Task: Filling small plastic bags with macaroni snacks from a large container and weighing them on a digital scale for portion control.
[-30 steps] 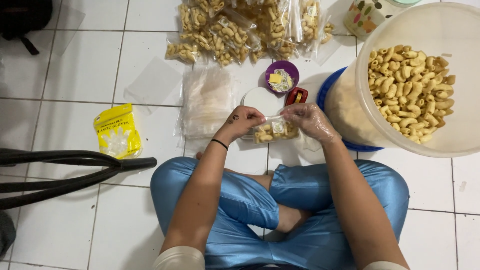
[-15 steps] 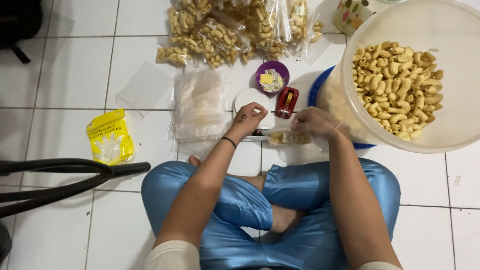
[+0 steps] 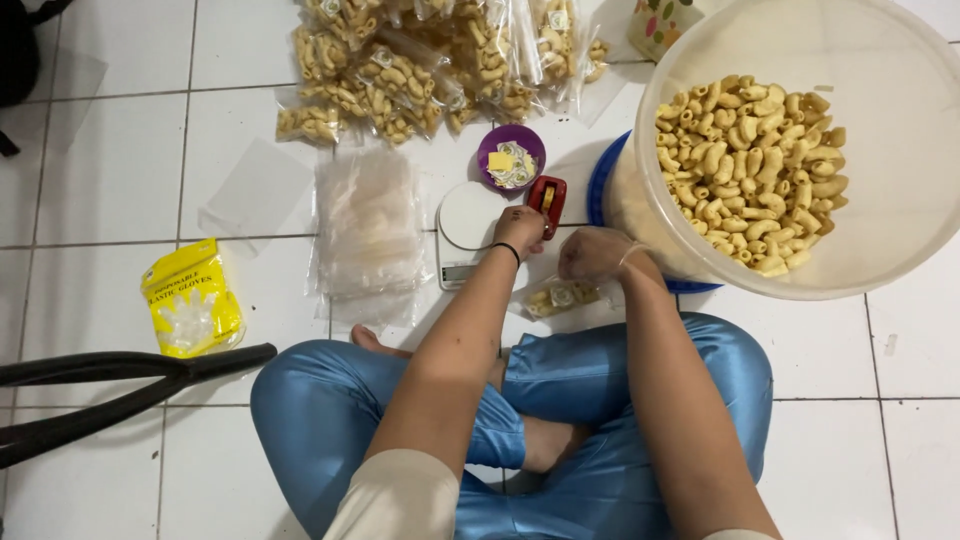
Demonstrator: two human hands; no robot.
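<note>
Moved off the snack bag (image 3: 556,296) onto the red tape dispenser (image 3: 547,197): left hand (image 3: 520,229), fingers curled on it; right hand (image 3: 592,254) gloved, fingers loosely curled, empty.

Left hand (image 3: 521,228) on red tape dispenser (image 3: 547,196), gloved right hand (image 3: 592,254) just above small snack bag (image 3: 558,297) on floor.

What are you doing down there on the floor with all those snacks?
A person sits cross-legged on white tiles. The left hand reaches to the small red tape dispenser beside the white round kitchen scale. The right hand, in a thin clear glove, is over a small clear bag of curled yellow snacks lying on the floor. A big translucent tub holds more snacks.
</note>
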